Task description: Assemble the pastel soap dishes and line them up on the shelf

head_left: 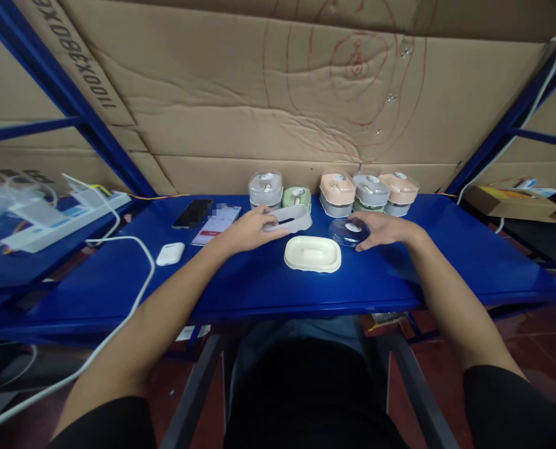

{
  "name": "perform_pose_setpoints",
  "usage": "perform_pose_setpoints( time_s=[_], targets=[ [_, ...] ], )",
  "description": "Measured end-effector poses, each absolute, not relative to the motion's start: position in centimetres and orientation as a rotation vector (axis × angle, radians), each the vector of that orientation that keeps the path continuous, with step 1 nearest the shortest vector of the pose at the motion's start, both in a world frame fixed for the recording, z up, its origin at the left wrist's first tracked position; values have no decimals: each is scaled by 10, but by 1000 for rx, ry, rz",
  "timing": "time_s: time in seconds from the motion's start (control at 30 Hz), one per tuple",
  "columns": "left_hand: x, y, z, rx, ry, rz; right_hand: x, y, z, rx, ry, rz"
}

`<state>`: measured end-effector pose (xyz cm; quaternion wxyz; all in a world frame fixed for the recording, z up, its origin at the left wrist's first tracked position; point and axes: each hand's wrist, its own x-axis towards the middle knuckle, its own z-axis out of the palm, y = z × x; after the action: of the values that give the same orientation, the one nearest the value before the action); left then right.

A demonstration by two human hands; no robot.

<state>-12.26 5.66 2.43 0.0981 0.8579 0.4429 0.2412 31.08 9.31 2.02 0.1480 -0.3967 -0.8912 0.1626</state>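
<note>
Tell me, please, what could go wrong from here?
The left hand holds the grey ring close to the green box, and may knock it.
The white cable runs beside the left arm, and could catch it.
The clear lid is near the cream tray; they might bump.

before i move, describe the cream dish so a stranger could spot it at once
On the blue table, look between the left hand and right hand, slightly nearer the front edge, for a shallow, rounded dish. Its cream colour sets it apart from the left hand's grey ring and the right hand's clear lid.
</note>
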Motion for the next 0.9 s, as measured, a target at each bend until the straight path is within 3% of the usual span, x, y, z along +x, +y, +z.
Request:
perform_pose_setpoints(
  time_s=[0.17, 0.37, 0.73, 0.9],
  targets=[
    [-125, 50, 31, 2630, 1629, 428, 299, 83, 32, -1380, -2574, 450],
    [-121, 45, 38, 2603, 1659, 147, 284, 72, 42, -1536, -2621, 449],
    [-107, 31, 40, 2585, 1359, 724, 275, 73, 41, -1617, -2611, 356],
    [-78, 9, 25, 2646, 1102, 729, 274, 74, 39, -1605, -2635, 304]
  ],
)
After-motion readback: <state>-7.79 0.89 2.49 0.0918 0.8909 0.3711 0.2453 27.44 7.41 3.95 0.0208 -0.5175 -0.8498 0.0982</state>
